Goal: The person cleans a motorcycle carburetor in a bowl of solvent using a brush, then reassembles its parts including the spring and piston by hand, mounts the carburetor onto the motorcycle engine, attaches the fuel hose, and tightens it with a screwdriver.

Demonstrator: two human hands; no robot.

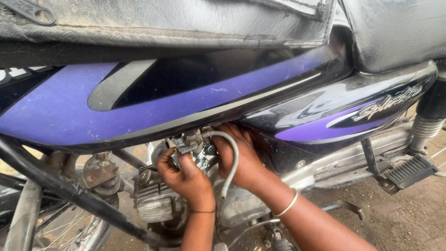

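Head view: carburettor (195, 149) sits under the purple and black fuel tank (153, 100), above the engine block (155, 202). Left hand (186, 176) grips the carburettor body from the front, fingers curled tight. Right hand (244, 160) closes around its rear side, beside the grey hose (232, 162) that loops down; exact finger contact there is probably hidden. Side panel (334, 116) lies just right; seat (186, 21) above.

Outdoors, daylight; bare packed dirt ground (413, 218) w/ small stones, dusty, no walls in view.
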